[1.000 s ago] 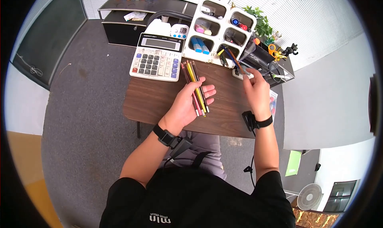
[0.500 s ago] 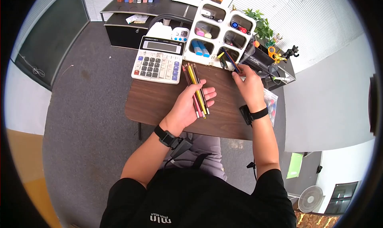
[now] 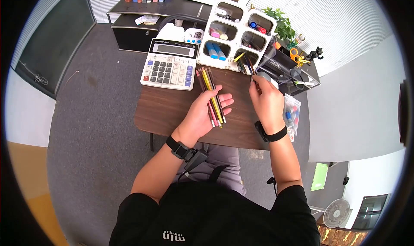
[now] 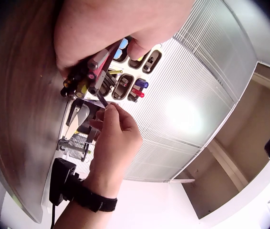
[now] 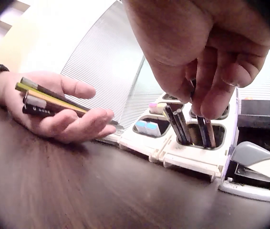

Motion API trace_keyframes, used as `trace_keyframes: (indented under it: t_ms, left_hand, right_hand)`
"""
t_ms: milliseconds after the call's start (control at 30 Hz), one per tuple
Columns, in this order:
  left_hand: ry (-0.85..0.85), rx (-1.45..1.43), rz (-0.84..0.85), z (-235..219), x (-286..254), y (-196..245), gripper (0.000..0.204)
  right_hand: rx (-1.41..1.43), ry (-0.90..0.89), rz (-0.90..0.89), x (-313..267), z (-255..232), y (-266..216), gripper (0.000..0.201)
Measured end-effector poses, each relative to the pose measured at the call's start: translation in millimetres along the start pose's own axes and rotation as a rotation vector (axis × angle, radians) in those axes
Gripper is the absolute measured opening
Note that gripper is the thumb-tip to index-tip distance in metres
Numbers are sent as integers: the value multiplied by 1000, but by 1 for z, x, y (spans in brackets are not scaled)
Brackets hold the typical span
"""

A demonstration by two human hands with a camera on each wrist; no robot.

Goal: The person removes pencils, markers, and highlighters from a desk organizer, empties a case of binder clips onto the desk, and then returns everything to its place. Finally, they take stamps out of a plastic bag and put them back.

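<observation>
Across the palm of the left hand lies a bundle of several pencils, held under the thumb, with yellow, dark and reddish ones among them. The right hand is at the lower right compartment of the white organizer. In the right wrist view the right hand pinches the top of dark pencils whose lower ends stand in that compartment. Other dark pens and a yellow-green one lean beside them. How many the fingertips hold, I cannot tell.
Left of the organizer lies a calculator with a small digital clock behind it. A stapler stands right of the organizer. A clear bag lies at the table's right edge. Blue highlighters fill another compartment.
The right hand came left and toward the organizer, bringing a blue and a brownish pencil more upright in the lower right compartment. The left hand with its bundle has hardly moved.
</observation>
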State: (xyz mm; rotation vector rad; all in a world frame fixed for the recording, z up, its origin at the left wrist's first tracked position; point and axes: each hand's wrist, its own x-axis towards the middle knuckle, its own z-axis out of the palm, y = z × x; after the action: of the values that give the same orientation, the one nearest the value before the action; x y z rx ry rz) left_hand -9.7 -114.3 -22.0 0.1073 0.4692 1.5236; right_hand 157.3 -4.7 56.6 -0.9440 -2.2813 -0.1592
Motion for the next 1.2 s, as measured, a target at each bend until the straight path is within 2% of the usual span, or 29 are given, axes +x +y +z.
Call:
trace_keyframes:
  t_ms: [133,267,367,400,467,533,600,633,733,933,1067,1200]
  left_hand:
    - [-1,-5,-3,-2,2,-1,47]
    - [0,-12,1,-2,0,0,46]
    - [-14,-19,-3,-2,0,0,45]
    - [-11,-24,5,-2,1,0,45]
    - [-8,-14,-6,-2,1,-1,46]
    - [-6,-9,-12,-3,2,-1,46]
    - [-17,-1,-1,-3,2,-2,46]
    - [-21,4,-7,-3,2,-2,46]
    - [-21,-10,7,-3,2,-2,45]
    - [-20,9,11,-2,1,-1,45]
    - [-18,7,9,-2,1,-2,45]
    - [-16,9,14,-2,1,-1,45]
  right_hand:
    - [43,-28,38,13,-2,2,13]
    - [191,-50,-22,22,14,20,21]
    - [216,-181,120,22,14,17,24]
    - [218,-185,112,21,12,14,24]
    - [73,-70,78,22,8,6,24]
    - [71,-48,49,29,10,1,24]
    - [108,21,-296,41,14,0,25]
    - [124,-63,-272,45,17,-2,27]
    - [80,-95,-383,58,22,-6,27]
    - [85,-147,-445,62,24,-5,27]
    - [57,-139,-422,58,20,4,25]
    - [39,-113,-325,49,8,16,26]
